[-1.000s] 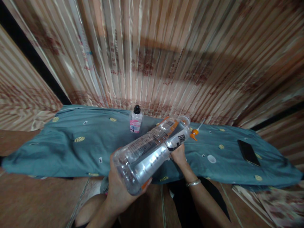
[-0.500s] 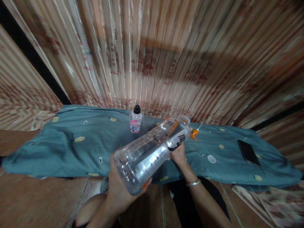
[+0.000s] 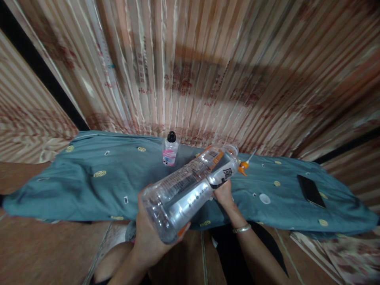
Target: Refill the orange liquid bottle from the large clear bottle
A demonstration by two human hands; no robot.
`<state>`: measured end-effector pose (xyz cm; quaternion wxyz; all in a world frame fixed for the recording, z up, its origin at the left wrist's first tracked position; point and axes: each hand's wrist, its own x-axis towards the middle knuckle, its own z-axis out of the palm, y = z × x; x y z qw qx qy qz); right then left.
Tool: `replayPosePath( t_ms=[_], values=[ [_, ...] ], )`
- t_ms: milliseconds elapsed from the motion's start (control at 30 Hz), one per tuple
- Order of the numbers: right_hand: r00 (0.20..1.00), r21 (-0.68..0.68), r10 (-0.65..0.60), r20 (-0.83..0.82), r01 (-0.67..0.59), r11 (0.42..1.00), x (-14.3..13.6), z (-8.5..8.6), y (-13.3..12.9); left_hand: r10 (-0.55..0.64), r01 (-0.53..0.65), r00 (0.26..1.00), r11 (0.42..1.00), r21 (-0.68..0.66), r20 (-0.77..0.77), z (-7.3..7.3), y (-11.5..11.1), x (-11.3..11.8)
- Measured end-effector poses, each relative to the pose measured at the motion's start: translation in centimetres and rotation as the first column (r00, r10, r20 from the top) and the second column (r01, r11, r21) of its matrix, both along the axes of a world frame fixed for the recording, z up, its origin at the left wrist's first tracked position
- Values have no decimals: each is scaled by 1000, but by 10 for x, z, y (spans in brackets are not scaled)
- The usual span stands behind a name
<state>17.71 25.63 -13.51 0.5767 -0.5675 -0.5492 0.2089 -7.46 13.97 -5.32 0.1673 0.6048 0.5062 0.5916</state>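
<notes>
Clear bottle point(image 3: 190, 192), tilted between the two hands: the left hand point(image 3: 151, 233) curls around its base, while the right hand point(image 3: 223, 193) lies behind its neck end, fingers hidden, so that grip cannot be told. Just beyond the bottle's neck is an orange nozzle point(image 3: 244, 164); a small black-capped bottle point(image 3: 170, 152) stands on its far side. No clear change from the preceding views is visible, suggesting a steady hold.

It looks like a home: patterned curtains point(image 3: 190, 71) hang behind a cloth-covered table point(image 3: 115, 198), with tiles point(image 3: 44, 253) underfoot.
</notes>
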Motion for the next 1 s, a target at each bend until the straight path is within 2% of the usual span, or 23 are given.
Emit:
replayPosePath(
  t_ms=[400,600,867,1000],
  values=[
    [1000,-17,7,-13,-8,1000,0,1,-1,12,-12,1000,1000,3,5,-2,-1,2],
    [1000,-19,-1,-4,1,1000,-1,4,-1,-16,17,998,1000,-23,67,-6,-2,1],
    [999,-51,8,-39,-10,999,-2,5,-2,0,1,999,1000,-23,53,0,-1,0],
    [1000,-53,4,-26,-5,999,-2,4,-1,-55,57,998,994,-88,31,0,-2,-2]
  ],
)
